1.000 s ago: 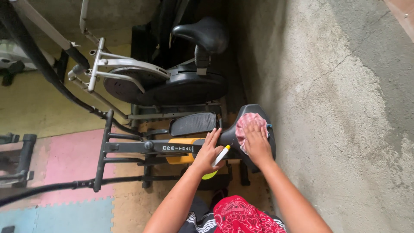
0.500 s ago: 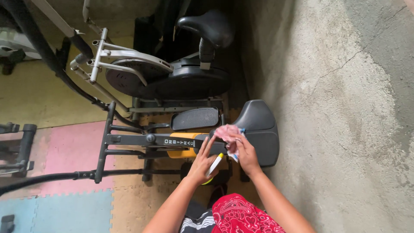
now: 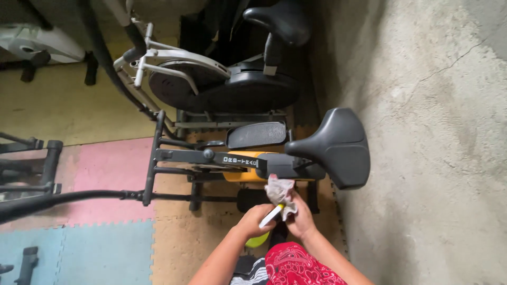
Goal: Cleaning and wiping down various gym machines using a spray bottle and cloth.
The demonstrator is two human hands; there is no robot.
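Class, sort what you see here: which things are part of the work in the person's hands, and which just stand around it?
In hand:
left hand with a white spray bottle
right hand with a pinkish cloth
nearest black bike seat

Standing about:
second exercise bike
coloured foam floor mats
concrete wall

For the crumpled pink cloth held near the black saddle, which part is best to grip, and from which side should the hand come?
Grip the loose bunched upper part of the pink cloth, coming from above. It stands free just below the black saddle, while its lower part is already pinched by the right hand. The left hand, holding a white bottle, crowds the left side.
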